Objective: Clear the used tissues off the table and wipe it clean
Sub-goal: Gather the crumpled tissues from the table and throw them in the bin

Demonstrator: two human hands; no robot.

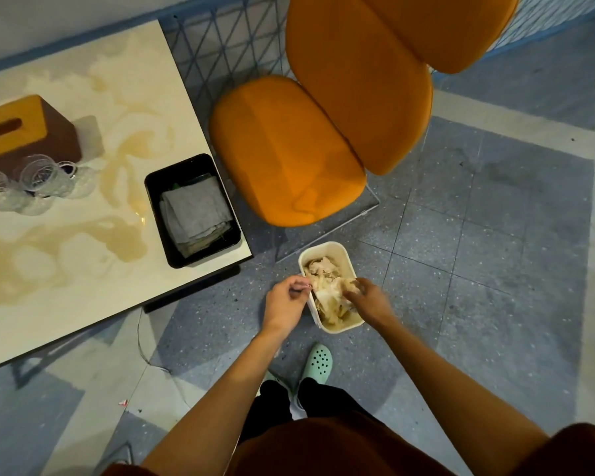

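A white waste bin [337, 249] stands on the floor by the table's near corner, filled with crumpled used tissues [327, 286]. My right hand [366, 297] reaches into the bin and its fingers curl on the tissues. My left hand [285, 300] hovers at the bin's left rim with fingers curled, pinching something small and thin that I cannot make out. The marble table [83, 214] is on the left with brownish wet stains. On its right edge a black tray [155, 187] holds folded grey cloths [194, 211].
A brown and yellow tissue box [24, 128] and several clear glasses [35, 180] sit at the table's left. An orange chair [306, 149] stands beyond the bin. My feet in green clogs [318, 364] are below the bin. Grey tiled floor spreads to the right.
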